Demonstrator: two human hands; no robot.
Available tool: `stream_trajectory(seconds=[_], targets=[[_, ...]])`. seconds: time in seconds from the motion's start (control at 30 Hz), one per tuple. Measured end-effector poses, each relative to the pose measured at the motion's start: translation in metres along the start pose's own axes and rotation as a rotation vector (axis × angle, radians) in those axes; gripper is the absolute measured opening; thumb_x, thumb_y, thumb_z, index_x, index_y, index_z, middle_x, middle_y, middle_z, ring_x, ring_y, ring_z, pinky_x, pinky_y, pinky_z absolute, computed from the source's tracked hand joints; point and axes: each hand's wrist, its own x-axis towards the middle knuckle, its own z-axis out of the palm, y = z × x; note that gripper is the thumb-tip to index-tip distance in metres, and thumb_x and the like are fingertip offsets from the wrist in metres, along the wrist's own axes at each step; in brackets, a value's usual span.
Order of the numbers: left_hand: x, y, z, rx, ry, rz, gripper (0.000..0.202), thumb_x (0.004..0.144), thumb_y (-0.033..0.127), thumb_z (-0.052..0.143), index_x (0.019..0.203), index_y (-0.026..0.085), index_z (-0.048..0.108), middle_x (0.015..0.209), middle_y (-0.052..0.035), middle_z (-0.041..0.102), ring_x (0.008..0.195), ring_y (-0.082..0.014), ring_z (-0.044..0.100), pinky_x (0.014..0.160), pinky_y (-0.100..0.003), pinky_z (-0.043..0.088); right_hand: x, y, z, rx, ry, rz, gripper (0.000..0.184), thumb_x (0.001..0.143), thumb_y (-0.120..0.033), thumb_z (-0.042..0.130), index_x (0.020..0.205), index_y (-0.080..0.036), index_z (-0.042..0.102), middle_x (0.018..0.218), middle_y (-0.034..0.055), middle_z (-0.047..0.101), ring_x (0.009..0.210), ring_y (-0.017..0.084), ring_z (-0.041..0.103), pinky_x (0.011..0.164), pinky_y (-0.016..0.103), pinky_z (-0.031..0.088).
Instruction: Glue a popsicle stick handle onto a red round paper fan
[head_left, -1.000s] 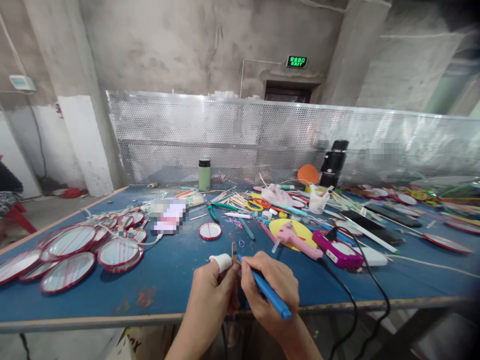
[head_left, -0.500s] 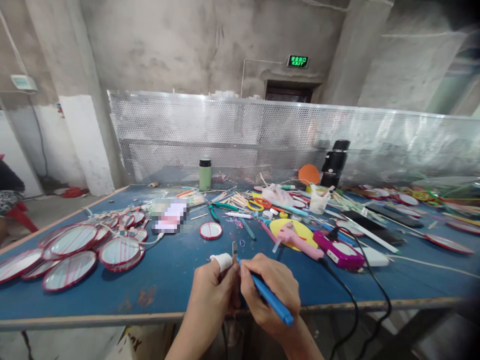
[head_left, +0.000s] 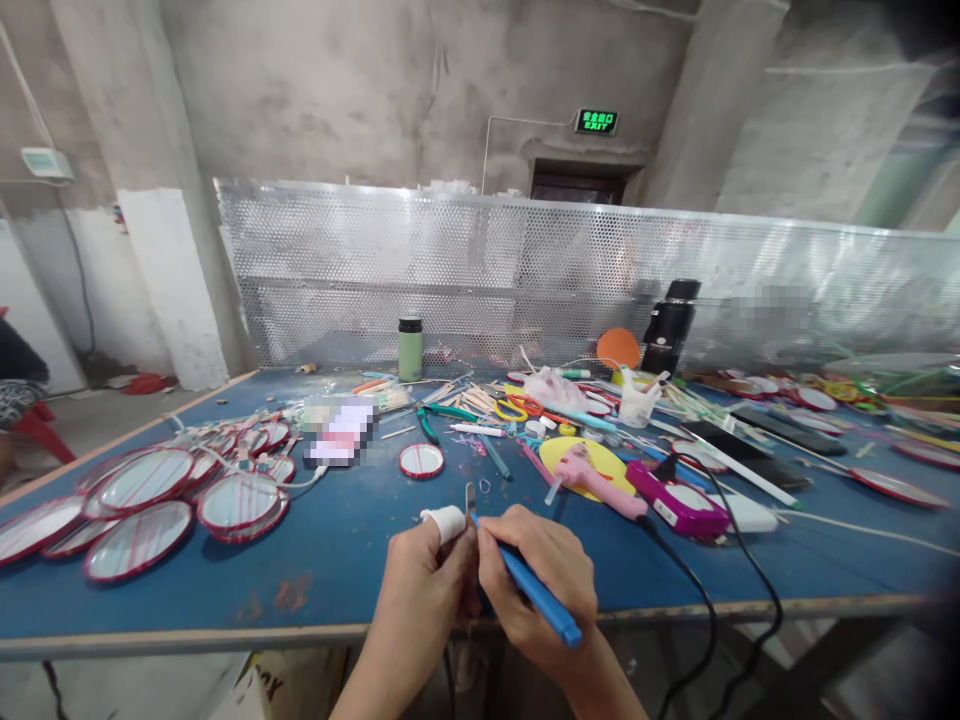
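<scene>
My left hand (head_left: 429,572), with white tape around a finger, pinches a narrow flat wooden stick (head_left: 470,496) upright at the table's front edge. Only the stick's rounded top end shows above the fingers. A blue pen (head_left: 541,597) is gripped in my right hand (head_left: 544,570), its tip close against the stick; whether it touches I cannot tell. Beyond the hands lies a small round red-rimmed mirror-like disc (head_left: 421,461). To the right, a pink glue gun (head_left: 596,482) rests on a yellow disc (head_left: 559,455).
Several red-rimmed discs (head_left: 142,540) are piled at the left, near a blurred phone (head_left: 343,432). A green bottle (head_left: 410,350) and a black flask (head_left: 670,330) stand at the back. Purple power strip (head_left: 679,500) and black cables (head_left: 701,585) lie at the right.
My right hand and the pen have shifted very slightly to the left. The left hand keeps its hold on the wooden stick.
</scene>
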Motion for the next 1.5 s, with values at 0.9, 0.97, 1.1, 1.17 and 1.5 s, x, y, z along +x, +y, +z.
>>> stream_trajectory(seconds=[0.9, 0.97, 1.1, 1.17, 1.5], targets=[[-0.0001, -0.002, 0.0, -0.009, -0.006, 0.003, 0.037, 0.089, 0.048, 0.054, 0.066, 0.019, 0.052, 0.048, 0.0043, 0.051, 0.042, -0.011, 0.048, 0.041, -0.019, 0.035, 0.0002, 0.0, 0.0, 0.021, -0.003, 0.012, 0.013, 0.088, -0.006, 0.06, 0.094, -0.017, 0.063, 0.071, 0.0018, 0.066, 0.062, 0.014, 0.063, 0.063, 0.026, 0.051], [-0.0007, -0.0016, 0.0001, -0.009, -0.008, 0.004, 0.036, 0.09, 0.047, 0.053, 0.066, 0.019, 0.052, 0.048, 0.0044, 0.05, 0.042, -0.0109, 0.047, 0.042, -0.019, 0.035, -0.0001, 0.0001, 0.0003, 0.013, -0.005, 0.009, 0.013, 0.088, -0.006, 0.06, 0.094, -0.017, 0.063, 0.071, 0.0022, 0.067, 0.063, 0.014, 0.064, 0.064, 0.027, 0.051], [-0.0006, -0.0021, 0.0002, 0.001, -0.01, 0.01, 0.036, 0.09, 0.047, 0.053, 0.066, 0.02, 0.051, 0.049, 0.0043, 0.05, 0.043, -0.0112, 0.048, 0.042, -0.019, 0.036, -0.0007, 0.0004, 0.0005, -0.004, -0.014, 0.01, 0.012, 0.088, -0.007, 0.06, 0.095, -0.017, 0.064, 0.073, 0.0026, 0.067, 0.066, 0.014, 0.065, 0.067, 0.027, 0.051], [0.0001, -0.0025, 0.0002, -0.001, -0.013, 0.01, 0.036, 0.089, 0.047, 0.053, 0.066, 0.02, 0.051, 0.049, 0.0043, 0.05, 0.043, -0.0111, 0.048, 0.042, -0.019, 0.036, -0.0011, 0.0006, 0.0005, -0.001, -0.018, 0.015, 0.012, 0.088, -0.007, 0.06, 0.094, -0.017, 0.064, 0.072, 0.0024, 0.067, 0.065, 0.014, 0.064, 0.066, 0.027, 0.051], [0.0004, -0.0023, 0.0002, 0.0, -0.003, 0.012, 0.036, 0.09, 0.047, 0.053, 0.066, 0.019, 0.052, 0.049, 0.0042, 0.05, 0.044, -0.0112, 0.048, 0.042, -0.019, 0.035, -0.0038, 0.001, -0.0011, 0.007, -0.023, 0.037, 0.012, 0.089, -0.008, 0.06, 0.095, -0.017, 0.063, 0.073, 0.0019, 0.065, 0.065, 0.013, 0.063, 0.066, 0.027, 0.05]])
